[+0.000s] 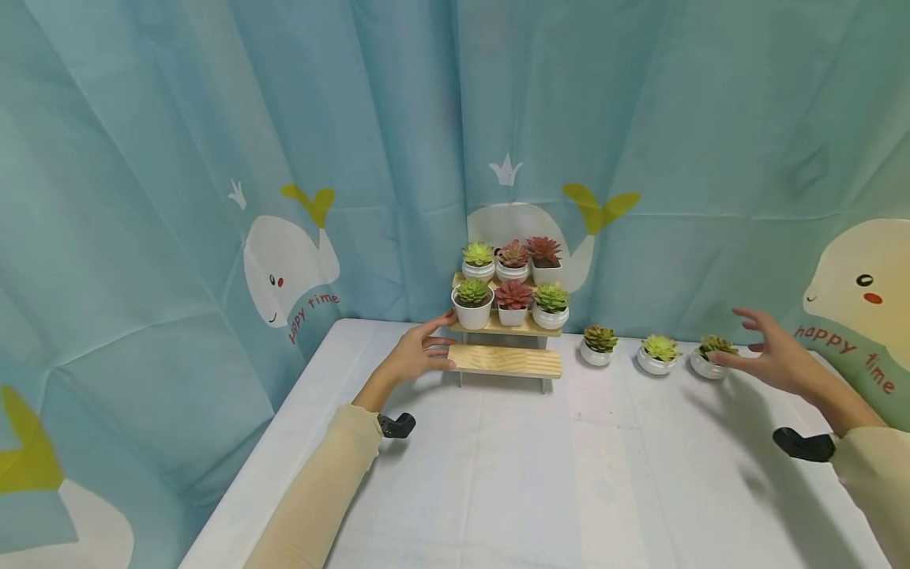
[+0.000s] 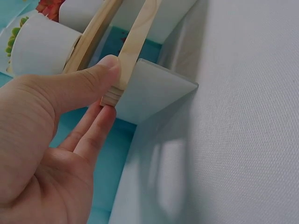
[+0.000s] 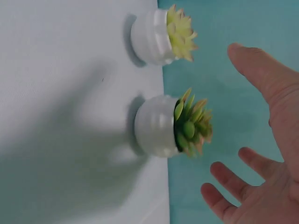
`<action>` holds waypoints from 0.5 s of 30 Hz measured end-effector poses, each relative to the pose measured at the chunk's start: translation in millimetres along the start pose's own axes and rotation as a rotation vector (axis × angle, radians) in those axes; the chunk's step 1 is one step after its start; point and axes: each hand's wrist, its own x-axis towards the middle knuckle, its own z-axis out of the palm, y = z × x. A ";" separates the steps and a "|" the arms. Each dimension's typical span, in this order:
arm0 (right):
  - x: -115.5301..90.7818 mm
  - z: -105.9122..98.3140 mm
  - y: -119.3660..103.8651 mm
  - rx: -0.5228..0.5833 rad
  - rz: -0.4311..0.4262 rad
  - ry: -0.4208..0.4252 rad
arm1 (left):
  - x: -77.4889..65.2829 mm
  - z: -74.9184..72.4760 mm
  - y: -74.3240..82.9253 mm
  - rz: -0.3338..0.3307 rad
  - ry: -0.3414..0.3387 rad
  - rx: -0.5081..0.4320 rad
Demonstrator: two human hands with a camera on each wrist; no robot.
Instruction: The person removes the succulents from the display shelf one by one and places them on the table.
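My left hand [image 1: 414, 353] pinches the left end of the lowest wooden step [image 1: 505, 360] of a tiered plant stand. In the left wrist view the thumb lies on the plank [image 2: 135, 46] and fingertips touch its end from the other side. Potted succulents fill the two upper steps, among them a green one in a white pot [image 1: 473, 307]. My right hand [image 1: 778, 356] is spread near the rightmost potted succulent [image 1: 708, 365] on the table. In the right wrist view its thumb and fingers stand apart from that succulent's white pot [image 3: 155, 126], holding nothing.
Left of the rightmost pot stand a light green succulent [image 1: 657, 357] and a darker one [image 1: 598, 349], in a row along the table's back edge. A blue curtain [image 1: 398, 142] with whale prints hangs right behind the white table [image 1: 498, 474].
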 end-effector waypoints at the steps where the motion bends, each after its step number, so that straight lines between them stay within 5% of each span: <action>1: 0.8 0.7 -2.2 -0.001 -0.009 0.012 | 0.1 0.0 -0.5 0.002 0.000 0.001; 15: 14.6 8.3 -34.9 0.006 -0.064 0.049 | -1.1 1.1 2.1 -0.004 0.001 0.000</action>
